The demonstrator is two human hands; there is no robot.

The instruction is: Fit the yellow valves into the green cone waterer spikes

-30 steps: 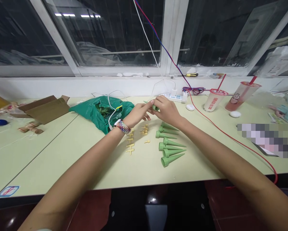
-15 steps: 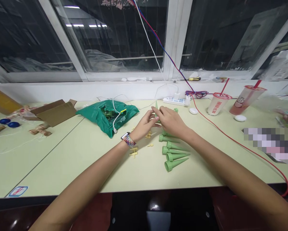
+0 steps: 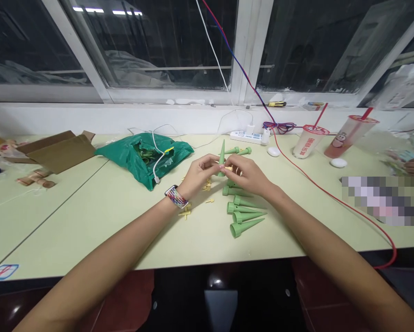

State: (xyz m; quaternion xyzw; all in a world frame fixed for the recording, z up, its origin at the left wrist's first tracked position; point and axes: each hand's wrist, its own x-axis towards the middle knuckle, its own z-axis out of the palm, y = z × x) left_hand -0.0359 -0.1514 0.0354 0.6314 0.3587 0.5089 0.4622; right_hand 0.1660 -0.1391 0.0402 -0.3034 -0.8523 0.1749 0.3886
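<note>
the nearly closed left hand [image 3: 200, 174] had turned the green spike [image 3: 221, 158] upright, and the pinched right hand [image 3: 247, 174] held a yellow peg [image 3: 229, 168] at its base.

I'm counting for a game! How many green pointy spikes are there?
9, though more may be hidden: six spikes lie grouped on the table, two spikes lie beyond the hands, and one spike stands upright between the left hand and right hand.

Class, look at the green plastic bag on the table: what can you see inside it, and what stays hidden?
Through its open top, the green plastic bag shows dark green pieces, too tangled to identify. The bag's folds cover everything else inside.
</note>
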